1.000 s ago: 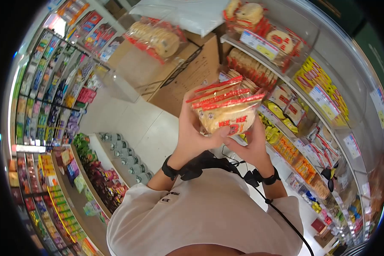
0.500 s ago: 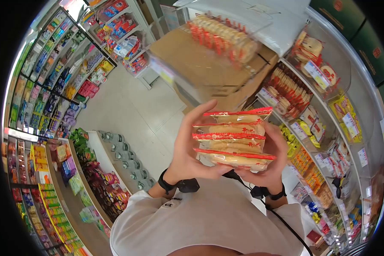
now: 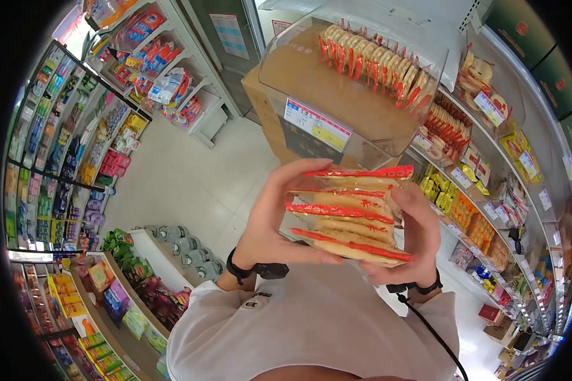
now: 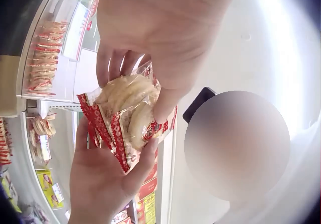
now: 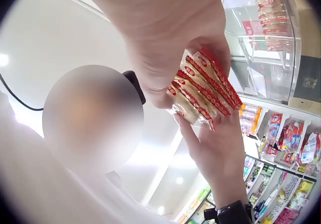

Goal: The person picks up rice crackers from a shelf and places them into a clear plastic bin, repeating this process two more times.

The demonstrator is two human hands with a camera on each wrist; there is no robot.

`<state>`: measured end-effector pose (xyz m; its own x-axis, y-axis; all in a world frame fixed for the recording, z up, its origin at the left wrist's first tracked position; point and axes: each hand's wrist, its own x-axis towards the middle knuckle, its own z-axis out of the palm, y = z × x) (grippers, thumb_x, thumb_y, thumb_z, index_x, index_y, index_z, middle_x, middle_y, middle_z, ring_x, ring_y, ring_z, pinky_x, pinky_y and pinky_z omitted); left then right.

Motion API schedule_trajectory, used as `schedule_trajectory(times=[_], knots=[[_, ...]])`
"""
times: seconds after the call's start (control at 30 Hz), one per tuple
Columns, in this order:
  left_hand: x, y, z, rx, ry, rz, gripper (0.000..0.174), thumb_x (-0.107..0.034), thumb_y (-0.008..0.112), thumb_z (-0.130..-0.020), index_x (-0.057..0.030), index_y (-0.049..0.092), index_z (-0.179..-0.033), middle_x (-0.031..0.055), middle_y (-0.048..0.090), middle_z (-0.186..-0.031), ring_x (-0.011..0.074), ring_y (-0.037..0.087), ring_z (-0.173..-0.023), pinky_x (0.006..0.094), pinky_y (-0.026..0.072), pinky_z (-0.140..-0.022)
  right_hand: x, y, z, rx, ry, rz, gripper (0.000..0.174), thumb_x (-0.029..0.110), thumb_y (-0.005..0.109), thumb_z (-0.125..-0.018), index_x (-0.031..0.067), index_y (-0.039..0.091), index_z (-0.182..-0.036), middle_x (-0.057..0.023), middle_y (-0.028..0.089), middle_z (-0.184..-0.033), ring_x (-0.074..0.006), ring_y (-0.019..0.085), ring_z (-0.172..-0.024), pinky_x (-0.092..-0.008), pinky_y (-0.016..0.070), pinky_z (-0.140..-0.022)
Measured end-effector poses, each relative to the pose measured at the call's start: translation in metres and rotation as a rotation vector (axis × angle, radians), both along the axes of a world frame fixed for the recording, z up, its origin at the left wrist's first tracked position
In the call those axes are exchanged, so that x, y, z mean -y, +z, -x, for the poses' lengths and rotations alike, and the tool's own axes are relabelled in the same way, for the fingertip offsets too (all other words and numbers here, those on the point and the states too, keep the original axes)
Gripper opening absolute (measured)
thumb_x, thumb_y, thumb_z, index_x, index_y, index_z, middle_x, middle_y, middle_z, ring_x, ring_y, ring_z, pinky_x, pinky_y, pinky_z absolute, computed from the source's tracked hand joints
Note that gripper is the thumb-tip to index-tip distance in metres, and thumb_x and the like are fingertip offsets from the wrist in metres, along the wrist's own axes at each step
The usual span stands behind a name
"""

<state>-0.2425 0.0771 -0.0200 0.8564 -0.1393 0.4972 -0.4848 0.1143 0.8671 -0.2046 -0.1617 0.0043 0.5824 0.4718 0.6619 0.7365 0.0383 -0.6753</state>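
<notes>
- Since thin wrappers appear to give the biscuit packets (image 3: 357, 219) little protection, pressure should be light and equal from both ends, with the layers squared together.
- Left hand (image 3: 265, 219): gripping, thumb and fingers curled round the stack's left end.
- Right hand (image 3: 421, 225): gripping likewise, at the right end.
- Location: stack between both hands, in front of the torso, near the clear bin (image 3: 365, 136) of similar packets.

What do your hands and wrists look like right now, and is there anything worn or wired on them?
Both the left hand and right hand are gloveless. Each wrist has a black strap; a dark block sits by the left one. A black cable trails near the right. The sleeves are whitish.
</notes>
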Motion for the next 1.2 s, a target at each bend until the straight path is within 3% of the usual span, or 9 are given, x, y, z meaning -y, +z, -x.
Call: schedule_trajectory(times=[0.27, 0.37, 0.5, 0.57, 0.7, 0.87, 0.93, 1.1, 1.2], knots=[[-0.011, 0.032, -0.045, 0.119, -0.002, -0.252, 0.124, -0.037, 0.103, -0.058, 0.0007, 0.036, -0.156, 0.0196, 0.059, -0.139, 0.0299, 0.061, -0.125, 0.0422, 0.0458, -0.105, -0.011, 0.002, -0.017, 0.033, -0.15, -0.142, 0.083, 0.022, 0.094, -0.065, 0.0018, 0.055, -0.136, -0.0256, 0.06, -0.129, -0.0355, 0.064, -0.11, -0.0426, 0.0516, -0.093], [-0.022, 0.042, -0.067, 0.202, -0.047, -0.331, 0.125, -0.038, 0.103, -0.057, 0.0021, 0.037, -0.156, 0.0197, 0.059, -0.138, 0.032, 0.061, -0.123, 0.0426, 0.0458, -0.103, -0.017, 0.009, -0.024, 0.125, -0.2, -0.061, 0.089, 0.031, 0.084, -0.076, -0.0004, 0.038, -0.146, -0.0278, 0.054, -0.13, -0.0378, 0.059, -0.115, -0.0464, 0.0472, -0.099], [-0.041, 0.044, -0.101, 0.276, -0.141, -0.164, 0.116, -0.036, 0.102, -0.058, 0.0037, 0.045, -0.15, 0.0204, 0.059, -0.137, 0.0353, 0.06, -0.123, 0.0444, 0.0454, -0.102, -0.038, 0.018, -0.029, 0.159, -0.33, -0.194, 0.092, 0.033, 0.083, -0.079, -0.0058, 0.035, -0.147, -0.0296, 0.054, -0.133, -0.0384, 0.061, -0.118, -0.0478, 0.0491, -0.102], [-0.07, 0.04, -0.124, 0.387, -0.197, -0.146, 0.108, -0.032, 0.101, -0.06, 0.0042, 0.049, -0.147, 0.0215, 0.059, -0.137, 0.0368, 0.059, -0.124, 0.046, 0.0448, -0.103, -0.063, 0.024, -0.027, 0.058, -0.549, -0.231, 0.093, 0.033, 0.082, -0.079, -0.0066, 0.034, -0.148, -0.0292, 0.052, -0.137, -0.0375, 0.061, -0.121, -0.0468, 0.0506, -0.102], [-0.116, 0.023, -0.174, 0.626, -0.058, -0.192, 0.093, -0.023, 0.095, -0.066, 0.0056, 0.052, -0.143, 0.0242, 0.056, -0.139, 0.0394, 0.055, -0.13, 0.0499, 0.0422, -0.107, -0.09, 0.076, -0.037, -0.104, -0.88, 0.147, 0.092, 0.024, 0.073, -0.081, -0.0073, 0.027, -0.153, -0.0252, 0.05, -0.143, -0.0328, 0.06, -0.125, -0.0418, 0.0534, -0.101], [-0.118, 0.012, -0.21, 0.506, 0.158, -0.328, 0.094, -0.017, 0.088, -0.072, 0.0057, 0.041, -0.149, 0.0243, 0.047, -0.149, 0.0399, 0.046, -0.14, 0.0502, 0.0373, -0.114, -0.142, 0.112, -0.09, -0.424, -0.891, 0.403, 0.08, 0.011, 0.072, -0.087, 0.0041, 0.034, -0.157, -0.0166, 0.062, -0.13, -0.0195, 0.065, -0.113, -0.032, 0.0553, -0.089], [-0.119, 0.002, -0.219, 0.462, 0.12, -0.332, 0.096, -0.015, 0.087, -0.072, 0.0048, 0.037, -0.152, 0.023, 0.046, -0.151, 0.0384, 0.044, -0.141, 0.0493, 0.036, -0.116, -0.152, 0.105, -0.118, -0.575, -0.93, 0.471, 0.082, 0.014, 0.077, -0.085, 0.0085, 0.037, -0.156, -0.0134, 0.066, -0.124, -0.0155, 0.065, -0.111, -0.0302, 0.0554, -0.085], [-0.124, -0.007, -0.222, 0.291, -0.065, -0.241, 0.096, -0.011, 0.085, -0.074, 0.003, 0.034, -0.155, 0.0217, 0.045, -0.152, 0.034, 0.044, -0.143, 0.0482, 0.0321, -0.12, -0.138, 0.062, -0.159, -0.601, -0.803, 0.74, 0.082, 0.028, 0.077, -0.086, -0.0013, 0.038, -0.152, -0.017, 0.067, -0.122, -0.0214, 0.067, -0.108, -0.0335, 0.0548, -0.09], [-0.125, -0.017, -0.224, 0.234, -0.129, -0.205, 0.093, -0.012, 0.084, -0.079, 0.006, 0.032, -0.154, 0.0262, 0.039, -0.155, 0.0413, 0.039, -0.145, 0.0496, 0.0351, -0.117, -0.137, 0.049, -0.171, -0.583, -0.869, 0.88, 0.086, 0.046, 0.074, -0.087, -0.0109, 0.041, -0.142, -0.023, 0.066, -0.12, -0.0275, 0.068, -0.107, -0.0375, 0.0539, -0.093]])
